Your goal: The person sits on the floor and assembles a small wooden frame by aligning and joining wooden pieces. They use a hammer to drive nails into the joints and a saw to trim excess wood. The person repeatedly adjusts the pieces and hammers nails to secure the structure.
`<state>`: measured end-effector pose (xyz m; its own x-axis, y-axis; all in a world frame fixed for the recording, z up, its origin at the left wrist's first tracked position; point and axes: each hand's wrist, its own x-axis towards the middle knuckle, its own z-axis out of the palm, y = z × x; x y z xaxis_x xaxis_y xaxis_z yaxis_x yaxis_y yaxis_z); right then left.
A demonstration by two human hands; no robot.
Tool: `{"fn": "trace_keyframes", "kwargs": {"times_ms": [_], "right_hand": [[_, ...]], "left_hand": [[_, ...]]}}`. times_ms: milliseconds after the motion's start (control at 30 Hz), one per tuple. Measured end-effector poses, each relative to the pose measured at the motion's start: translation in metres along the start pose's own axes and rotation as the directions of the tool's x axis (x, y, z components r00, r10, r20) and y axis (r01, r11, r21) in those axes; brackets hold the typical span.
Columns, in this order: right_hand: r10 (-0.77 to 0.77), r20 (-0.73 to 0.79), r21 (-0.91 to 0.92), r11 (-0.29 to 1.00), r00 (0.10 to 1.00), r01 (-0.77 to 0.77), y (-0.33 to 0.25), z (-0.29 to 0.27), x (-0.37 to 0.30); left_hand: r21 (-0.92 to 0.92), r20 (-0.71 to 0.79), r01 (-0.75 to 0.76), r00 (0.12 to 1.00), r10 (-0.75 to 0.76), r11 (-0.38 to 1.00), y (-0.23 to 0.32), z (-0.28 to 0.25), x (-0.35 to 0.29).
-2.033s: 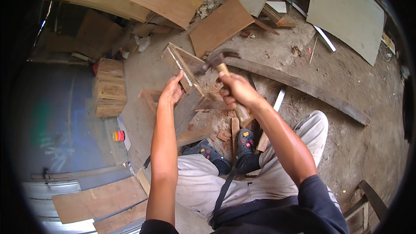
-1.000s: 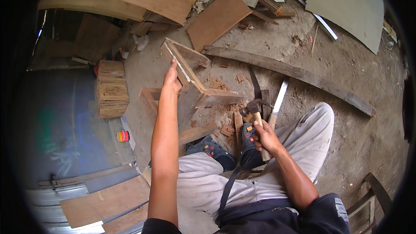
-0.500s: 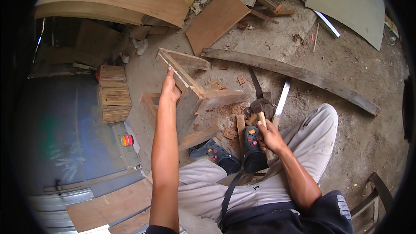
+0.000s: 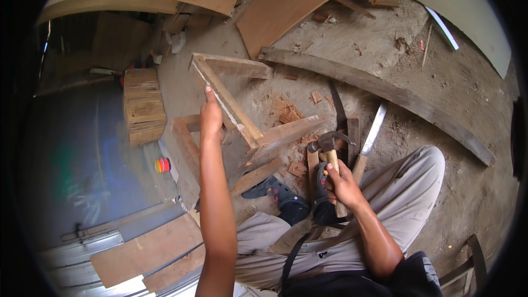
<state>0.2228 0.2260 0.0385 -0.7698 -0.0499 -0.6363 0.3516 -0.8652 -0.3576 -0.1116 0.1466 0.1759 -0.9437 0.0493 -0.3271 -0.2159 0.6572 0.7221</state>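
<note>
A small stool-like wooden frame (image 4: 240, 151) stands tilted on the ground in front of me, its legs or rails pointing right and a whitish strip along its upper edge. My left hand (image 4: 212, 118) is wrapped round that edge, thumb on top. In my right hand (image 4: 345, 187) is a claw hammer (image 4: 329, 144), gripped by its wooden handle, head up and near the frame's lower right leg. Beside the hammer lies a machete-like blade (image 4: 374, 129) with a wooden handle. A dark saw blade (image 4: 337, 104) rests to its left.
A long weathered plank (image 4: 379, 91) crosses the ground beyond the tools. Brown wood chips (image 4: 289, 113) lie scattered by the frame. At left are a stack of thin wooden pieces (image 4: 144, 107) and a red-and-yellow round container (image 4: 163, 165). A plywood sheet (image 4: 283, 8) lies farther off.
The whole view has shifted a little. My left hand keeps its hold on the wooden frame, and the claw hammer stays in my right hand, with its head slightly lower in view.
</note>
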Motion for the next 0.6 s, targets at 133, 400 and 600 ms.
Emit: {"fn": "trace_keyframes", "kwargs": {"times_ms": [133, 400, 600], "right_hand": [[0.05, -0.03, -0.015, 0.999, 0.998, -0.051, 0.002, 0.004, 0.004], [-0.009, -0.021, -0.031, 0.999, 1.0, 0.008, 0.005, -0.001, 0.008], [-0.064, -0.08, -0.087, 0.995, 0.995, 0.057, 0.004, -0.008, 0.005]], "left_hand": [[0.192, -0.089, -0.045, 0.994, 0.063, 0.98, 0.008, 0.004, -0.01], [0.362, -0.17, -0.07, 0.975, 0.14, 0.929, 0.023, 0.01, -0.017], [0.418, -0.181, -0.148, 0.953, 0.242, 0.896, 0.013, 0.007, -0.001]]}}
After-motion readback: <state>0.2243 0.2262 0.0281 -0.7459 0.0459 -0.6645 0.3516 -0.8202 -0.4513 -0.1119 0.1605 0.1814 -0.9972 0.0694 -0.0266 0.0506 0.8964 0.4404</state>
